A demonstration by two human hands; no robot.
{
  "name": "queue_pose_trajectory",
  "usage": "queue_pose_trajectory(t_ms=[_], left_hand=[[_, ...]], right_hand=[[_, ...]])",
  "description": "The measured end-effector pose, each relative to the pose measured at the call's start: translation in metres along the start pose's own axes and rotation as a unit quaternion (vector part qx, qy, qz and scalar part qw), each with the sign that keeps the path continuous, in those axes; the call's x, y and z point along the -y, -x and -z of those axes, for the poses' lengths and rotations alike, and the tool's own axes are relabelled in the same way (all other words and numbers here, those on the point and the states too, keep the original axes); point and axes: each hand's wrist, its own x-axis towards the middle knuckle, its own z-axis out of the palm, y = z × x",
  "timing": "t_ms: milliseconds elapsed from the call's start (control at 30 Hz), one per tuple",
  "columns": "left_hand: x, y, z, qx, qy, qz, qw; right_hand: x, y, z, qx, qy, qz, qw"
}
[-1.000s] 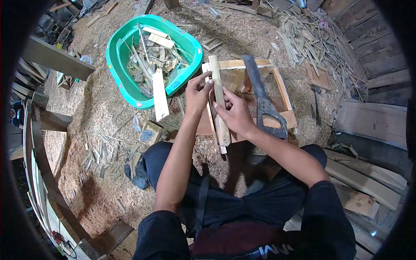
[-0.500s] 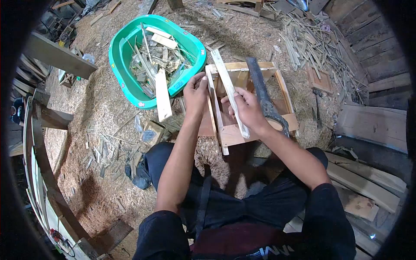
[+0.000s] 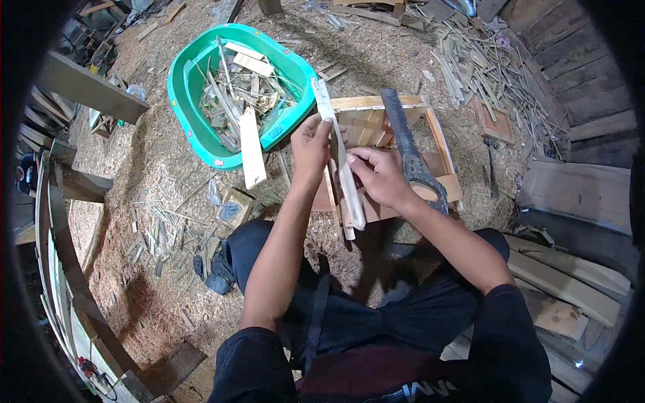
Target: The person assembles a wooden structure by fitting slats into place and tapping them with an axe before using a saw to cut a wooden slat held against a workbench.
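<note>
A narrow, pale wooden strip [image 3: 345,178] slants in front of me, above the left side of a wooden box-like frame [image 3: 349,103]. My left hand [image 3: 311,149] pinches the strip in its upper half, thumb against the wood. Lower down, my right hand [image 3: 381,176] is closed with thumb and fingertips at the strip's right edge. Across the frame lies a handsaw [image 3: 401,131] with a dark blade, its handle toward me, just right of my right hand. My hands and the strip hide part of the frame's left side.
A green basin [image 3: 191,138] full of wood scraps stands at the left, a flat wood piece [image 3: 251,151] leaning over its rim. Sawdust and offcuts cover the ground. Thin sticks [image 3: 474,74] lie heaped at upper right; boards [image 3: 564,289] are stacked at lower right.
The strip has moved left and slightly down, toward my left hand, which now grips it. My right hand has shifted slightly, from wrapped round the strip to fingertips at its edge.
</note>
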Motion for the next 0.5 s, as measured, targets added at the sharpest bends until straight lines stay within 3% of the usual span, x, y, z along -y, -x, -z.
queue_pose_trajectory(t_ms=[100, 333, 500], left_hand=[[0.001, 0.001, -0.008, 0.001, 0.036, 0.036, 0.999], [0.004, 0.006, -0.027, 0.022, -0.020, 0.064, 0.997], [0.010, 0.005, -0.035, 0.060, -0.012, 0.042, 0.997]], right_hand=[[0.009, 0.001, 0.013, -0.048, 0.007, 0.021, 0.999], [0.005, 0.004, 0.044, -0.104, 0.049, 0.063, 0.991], [0.009, 0.001, 0.064, -0.129, 0.069, 0.092, 0.985]])
